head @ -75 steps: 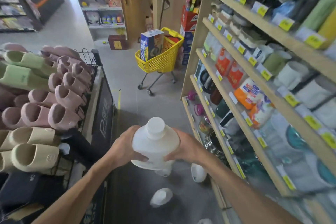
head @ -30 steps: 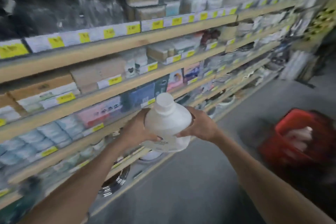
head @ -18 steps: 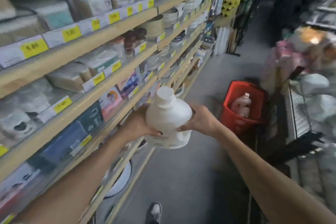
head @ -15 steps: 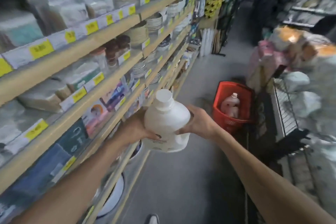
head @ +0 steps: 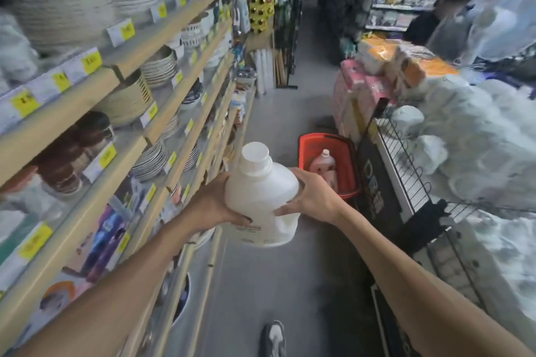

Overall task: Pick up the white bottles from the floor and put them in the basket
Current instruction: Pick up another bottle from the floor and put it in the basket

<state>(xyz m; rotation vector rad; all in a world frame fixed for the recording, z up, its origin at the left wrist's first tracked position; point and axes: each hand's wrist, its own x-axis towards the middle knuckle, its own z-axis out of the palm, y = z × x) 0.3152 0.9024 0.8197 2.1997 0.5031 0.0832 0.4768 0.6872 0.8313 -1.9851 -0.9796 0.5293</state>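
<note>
A large white bottle (head: 262,191) with a white screw cap is held upright in front of me, above the aisle floor. My left hand (head: 214,204) grips its left side and my right hand (head: 311,194) grips its right side. A red basket (head: 348,162) stands on the floor just beyond the bottle, against a wire display bin. Inside the basket lies at least one other bottle (head: 322,162), which looks pinkish against the red walls. The basket's near left part is hidden behind the held bottle.
Wooden shelves (head: 162,113) stocked with plates and bowls run along the left. A wire bin (head: 406,159) of white bagged goods fills the right, with pink and orange packs (head: 374,81) behind it. A person (head: 435,17) stands at the far right. My shoe (head: 272,339) shows on the grey floor.
I have turned round from the yellow cart end of the aisle toward the red basket. The basket now lies closer and nearer the centre. Both hands still hold the bottle.
</note>
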